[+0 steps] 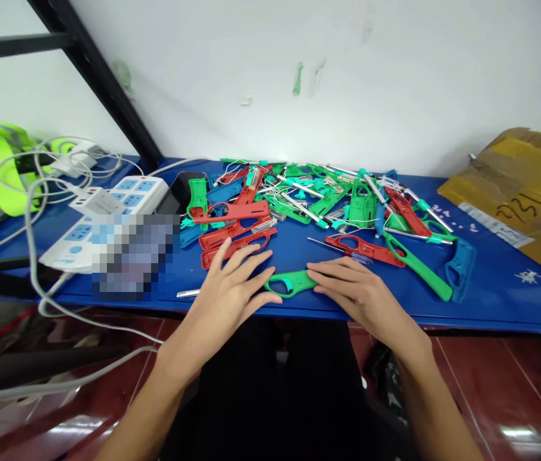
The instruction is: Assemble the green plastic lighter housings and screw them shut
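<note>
A green utility lighter (pixel 301 282) lies flat along the front of the blue table, a teal trigger showing in its finger hole. My left hand (pixel 225 291) covers its nozzle end, thumb and index finger gripping by the hole while the other fingers spread. A metal tube tip (pixel 187 294) pokes out left of that hand. At the handle's other end, my right hand (pixel 359 285) pinches with fingers together. Just behind are a red casing half (pixel 366 248) and a thin screwdriver (pixel 315 243); more red casing halves (pixel 232 240) lie near my left fingertips.
A heap of lighter parts (pixel 318 195), with casings, metal tubes and white wires, spreads along the wall. White power strips (pixel 107 224) with cables and a blurred-out dark rectangle (pixel 136 256) are at left. A taped cardboard box (pixel 520 192) stands at right.
</note>
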Action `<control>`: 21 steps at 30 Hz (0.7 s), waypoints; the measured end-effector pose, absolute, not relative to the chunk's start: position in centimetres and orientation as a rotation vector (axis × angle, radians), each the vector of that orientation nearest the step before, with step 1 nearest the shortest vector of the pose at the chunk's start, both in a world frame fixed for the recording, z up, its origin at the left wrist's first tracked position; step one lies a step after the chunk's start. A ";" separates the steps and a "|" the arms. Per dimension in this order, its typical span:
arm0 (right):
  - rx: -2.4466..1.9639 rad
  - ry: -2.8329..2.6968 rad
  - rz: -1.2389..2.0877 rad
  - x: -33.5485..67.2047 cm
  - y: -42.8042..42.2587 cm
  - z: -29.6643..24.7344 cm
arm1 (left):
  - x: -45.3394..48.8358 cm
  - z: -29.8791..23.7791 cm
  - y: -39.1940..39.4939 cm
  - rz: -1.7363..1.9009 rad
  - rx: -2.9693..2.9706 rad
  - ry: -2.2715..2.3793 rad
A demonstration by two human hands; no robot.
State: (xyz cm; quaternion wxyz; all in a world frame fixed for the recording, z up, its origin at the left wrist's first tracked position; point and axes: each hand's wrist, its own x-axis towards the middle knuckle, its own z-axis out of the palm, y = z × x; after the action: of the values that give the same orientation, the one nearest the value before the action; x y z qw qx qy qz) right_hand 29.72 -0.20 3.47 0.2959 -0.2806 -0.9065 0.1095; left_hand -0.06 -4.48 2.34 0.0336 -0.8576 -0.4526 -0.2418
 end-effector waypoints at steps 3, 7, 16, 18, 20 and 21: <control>-0.757 -2.422 0.305 30.0 -0.7 3.0 | 0.0 2.3 -4.5 -0.738 -2.654 -1.331; -0.831 -2.418 0.389 30.4 -1.1 2.5 | 0.5 2.6 -4.5 -0.743 -2.718 -1.320; -1.084 -2.166 1.214 30.0 -2.0 5.9 | -0.2 4.6 -5.3 -0.799 -2.700 -1.260; -1.099 -2.005 1.275 29.2 -2.8 5.5 | -0.2 4.5 -5.4 -0.911 -2.576 -1.350; -1.103 -1.793 1.335 28.4 -3.4 4.7 | 0.5 4.1 -5.7 -1.137 -2.411 -1.447; -1.081 -1.691 1.369 28.0 -3.6 4.2 | 1.0 3.9 -5.9 -1.302 -2.314 -1.497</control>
State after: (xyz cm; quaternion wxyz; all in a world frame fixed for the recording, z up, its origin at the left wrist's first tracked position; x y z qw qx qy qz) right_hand 27.96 -3.62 4.18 0.3484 -0.4171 -0.6524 0.5282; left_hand 1.04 -5.91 3.90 0.0466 -0.7583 -0.4907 -0.4267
